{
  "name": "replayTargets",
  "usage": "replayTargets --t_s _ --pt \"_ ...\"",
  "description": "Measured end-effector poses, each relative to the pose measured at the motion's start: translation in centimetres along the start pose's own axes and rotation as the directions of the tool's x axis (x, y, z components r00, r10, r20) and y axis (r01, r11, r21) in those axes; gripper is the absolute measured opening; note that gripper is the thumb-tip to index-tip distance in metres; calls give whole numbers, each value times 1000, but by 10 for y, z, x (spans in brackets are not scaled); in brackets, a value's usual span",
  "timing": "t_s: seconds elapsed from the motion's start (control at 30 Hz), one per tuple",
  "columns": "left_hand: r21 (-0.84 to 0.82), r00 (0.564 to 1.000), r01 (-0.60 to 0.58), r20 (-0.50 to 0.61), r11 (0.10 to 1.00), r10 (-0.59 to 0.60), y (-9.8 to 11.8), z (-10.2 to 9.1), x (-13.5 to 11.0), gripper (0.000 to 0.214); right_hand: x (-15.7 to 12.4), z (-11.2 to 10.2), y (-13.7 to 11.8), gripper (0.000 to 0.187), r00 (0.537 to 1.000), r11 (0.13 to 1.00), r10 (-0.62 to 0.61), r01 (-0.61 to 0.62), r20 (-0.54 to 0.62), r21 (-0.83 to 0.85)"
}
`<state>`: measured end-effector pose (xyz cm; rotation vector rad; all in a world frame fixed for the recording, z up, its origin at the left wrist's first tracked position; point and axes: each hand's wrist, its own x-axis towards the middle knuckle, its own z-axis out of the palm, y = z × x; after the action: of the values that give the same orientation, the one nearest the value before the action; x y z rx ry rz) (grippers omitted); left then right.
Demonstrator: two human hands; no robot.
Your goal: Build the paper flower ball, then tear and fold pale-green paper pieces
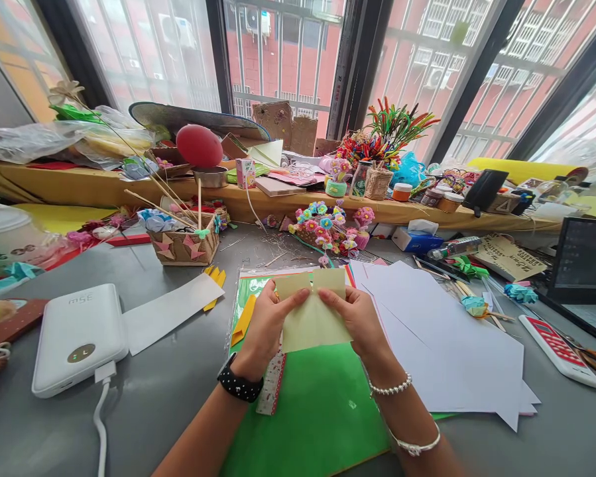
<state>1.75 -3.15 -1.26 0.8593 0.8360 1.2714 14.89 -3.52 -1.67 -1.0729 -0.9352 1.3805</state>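
Observation:
A pale yellow-green sheet of paper (312,328) is held up between my two hands, with a small slit or tear at the middle of its top edge. My left hand (272,318) pinches it left of that slit, thumb on the near face. On the other side my right hand (360,315) grips it the same way, the two thumbtips close together. The fingers behind the paper are hidden. Beneath lies a green sheet pack (322,411), and a patterned ruler (272,387) rests on it by my left wrist. A folded yellow paper strip (242,321) lies beside my left hand.
White paper sheets (457,351) spread to the right, near a red-and-white calculator (559,348). At left are a white power bank (81,338) with a cable and a white paper strip (171,315). Behind stand a cardboard box (183,245) with sticks and crafted flowers (322,225).

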Motion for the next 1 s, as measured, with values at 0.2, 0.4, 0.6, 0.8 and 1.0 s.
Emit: replayTargets --t_s 0.2,0.4,0.6,0.8,1.0 --pt "83 998 32 48 996 -36 3 -2 1 46 1 -4 -1 38 993 986 -109 103 -41 -134" --pt "60 1000 -6 12 998 5 3 -1 1 45 1 -5 -5 33 997 987 -79 79 9 -137" --pt "18 998 -57 -21 998 57 0 1 1 44 2 -2 -1 30 999 1000 -16 17 -28 15" --pt "64 999 -52 -13 997 53 -1 -3 3 50 3 -5 1 28 995 995 -99 99 3 -21" --pt "105 999 -48 9 993 48 -1 -4 4 50 5 -8 -2 29 996 996 -86 87 25 -26"
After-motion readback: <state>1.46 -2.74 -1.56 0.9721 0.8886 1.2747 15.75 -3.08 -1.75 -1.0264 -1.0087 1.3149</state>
